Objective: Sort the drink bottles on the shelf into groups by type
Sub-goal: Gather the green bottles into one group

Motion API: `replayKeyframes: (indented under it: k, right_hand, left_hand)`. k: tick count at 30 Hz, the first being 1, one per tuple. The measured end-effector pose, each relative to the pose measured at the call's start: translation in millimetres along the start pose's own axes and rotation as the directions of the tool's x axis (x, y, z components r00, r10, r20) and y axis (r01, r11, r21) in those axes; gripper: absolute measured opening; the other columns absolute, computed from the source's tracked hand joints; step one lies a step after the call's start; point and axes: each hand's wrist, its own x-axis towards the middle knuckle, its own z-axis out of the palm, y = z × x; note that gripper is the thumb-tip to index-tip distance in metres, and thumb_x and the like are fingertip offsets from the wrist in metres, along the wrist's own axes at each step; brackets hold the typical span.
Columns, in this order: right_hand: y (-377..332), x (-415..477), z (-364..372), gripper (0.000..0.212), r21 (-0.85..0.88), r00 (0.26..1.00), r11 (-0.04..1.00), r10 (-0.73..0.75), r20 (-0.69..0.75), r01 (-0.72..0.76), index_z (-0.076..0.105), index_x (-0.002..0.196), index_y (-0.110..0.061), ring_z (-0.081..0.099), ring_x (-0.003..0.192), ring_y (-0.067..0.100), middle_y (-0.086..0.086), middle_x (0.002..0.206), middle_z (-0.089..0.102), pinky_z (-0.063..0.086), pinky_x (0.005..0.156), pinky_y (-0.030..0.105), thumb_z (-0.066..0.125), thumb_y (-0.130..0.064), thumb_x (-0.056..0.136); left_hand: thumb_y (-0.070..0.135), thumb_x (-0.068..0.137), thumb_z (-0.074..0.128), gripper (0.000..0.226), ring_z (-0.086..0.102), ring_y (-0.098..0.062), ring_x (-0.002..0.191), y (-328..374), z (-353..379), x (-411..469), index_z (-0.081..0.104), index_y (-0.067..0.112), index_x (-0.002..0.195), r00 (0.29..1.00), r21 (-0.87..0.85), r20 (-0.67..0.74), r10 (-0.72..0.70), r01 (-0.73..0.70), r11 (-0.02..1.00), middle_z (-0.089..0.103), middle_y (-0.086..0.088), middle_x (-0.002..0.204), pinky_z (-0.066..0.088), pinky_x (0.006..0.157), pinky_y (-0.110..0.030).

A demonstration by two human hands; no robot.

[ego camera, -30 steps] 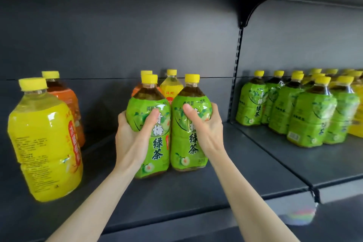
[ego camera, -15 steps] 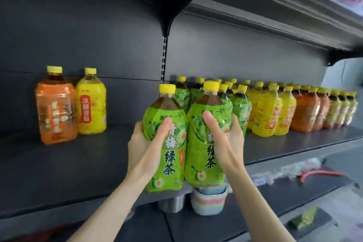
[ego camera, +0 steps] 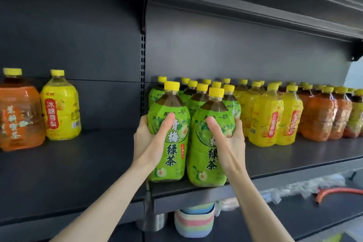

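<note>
Now left hand (ego camera: 149,143) gripping left green tea bottle (ego camera: 173,159), right hand (ego camera: 231,143) gripping right green tea bottle (ego camera: 204,163), both at shelf (ego camera: 294,156) front edge, before green group (ego camera: 196,100). Likely heavy, slick; mid-body grip suiting.

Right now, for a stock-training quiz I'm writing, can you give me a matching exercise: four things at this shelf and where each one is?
Things:
1 left hand
2 lone orange bottle
3 striped cup
4 yellow bottle pack

Places:
A under the shelf
B far left
C gripping a green tea bottle
D right of the green tea group

Pairs: 1-C, 2-B, 3-A, 4-D
</note>
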Motion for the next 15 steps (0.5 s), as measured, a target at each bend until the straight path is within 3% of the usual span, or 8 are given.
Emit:
replayKeyframes:
  k: [3,7,9,11,12,13,14,15]
  right_hand:
    - [12,17,-4,0.084,0.023,0.999,1.000,-0.013,0.031,0.012,0.025,0.149,-0.028,0.041,0.092,0.004,-0.018,0.106,0.038,0.027,0.089,0.025,0.067,-0.049,0.080]
    - [23,33,-8,0.097,0.032,0.998,0.999,-0.039,0.055,0.037,0.025,0.150,-0.026,0.042,0.112,0.004,-0.014,0.123,0.035,0.026,0.092,0.020,0.071,-0.060,0.072]
    - [26,37,-11,0.086,0.040,0.996,0.998,-0.059,0.070,0.056,0.026,0.150,-0.020,0.049,0.101,0.012,-0.004,0.128,0.045,0.029,0.074,0.006,0.069,-0.049,0.082]
    - [27,41,-14,0.076,0.061,0.992,0.996,-0.072,0.101,0.066,0.025,0.150,-0.015,0.025,0.107,0.013,0.004,0.129,0.049,0.034,0.065,0.009,0.064,-0.037,0.088]
    - [27,43,-16,0.074,0.060,0.991,0.996,-0.070,0.115,0.063,0.026,0.149,-0.014,0.027,0.107,0.014,0.003,0.128,0.050,0.036,0.068,0.013,0.063,-0.035,0.089]
    - [27,45,-16,0.074,0.053,0.990,0.997,-0.065,0.125,0.059,0.027,0.149,-0.015,0.040,0.101,0.015,-0.003,0.120,0.053,0.038,0.067,0.012,0.063,-0.035,0.088]
    - [26,46,-16,0.074,0.039,0.990,0.998,-0.058,0.132,0.053,0.028,0.148,-0.016,0.056,0.082,0.009,-0.010,0.106,0.055,0.040,0.063,0.006,0.064,-0.036,0.087]
    - [25,45,-15,0.075,0.022,0.989,0.999,-0.050,0.137,0.047,0.030,0.148,-0.017,0.058,0.062,-0.001,-0.016,0.086,0.054,0.039,0.059,0.000,0.066,-0.038,0.086]
  left_hand:
    - [0.067,0.067,0.061,0.051,0.060,0.001,0.089,-14,12,12,0.055,0.030,0.102,0.999,0.024,-0.038,-0.013,0.014,1.000,0.065,0.016,0.093,0.044,0.070,-0.019]
    - [0.063,0.074,0.061,0.045,0.060,0.002,0.090,-23,19,23,0.055,0.031,0.104,0.996,0.041,-0.084,-0.008,0.012,0.999,0.064,0.016,0.095,0.043,0.071,-0.019]
    - [0.066,0.071,0.061,0.049,0.060,0.002,0.091,-26,22,25,0.054,0.031,0.105,0.995,0.059,-0.102,-0.001,0.007,0.998,0.065,0.015,0.096,0.043,0.072,-0.020]
    - [0.069,0.066,0.059,0.053,0.061,0.001,0.092,-29,23,25,0.054,0.033,0.106,0.995,0.084,-0.103,0.002,0.006,0.996,0.065,0.016,0.097,0.045,0.075,-0.022]
    - [0.072,0.064,0.058,0.057,0.061,0.001,0.095,-30,24,24,0.054,0.035,0.108,0.995,0.098,-0.102,-0.001,0.011,0.995,0.065,0.017,0.099,0.046,0.079,-0.024]
    - [0.073,0.064,0.057,0.061,0.061,0.000,0.097,-29,25,23,0.053,0.035,0.112,0.995,0.107,-0.102,-0.008,0.019,0.994,0.065,0.018,0.101,0.047,0.082,-0.026]
    - [0.074,0.065,0.058,0.066,0.060,0.000,0.098,-27,26,21,0.051,0.035,0.118,0.995,0.110,-0.102,-0.015,0.026,0.994,0.064,0.018,0.103,0.047,0.085,-0.027]
    - [0.075,0.068,0.058,0.070,0.059,0.001,0.100,-27,28,18,0.048,0.034,0.124,0.994,0.105,-0.107,-0.018,0.029,0.994,0.062,0.019,0.106,0.048,0.087,-0.027]
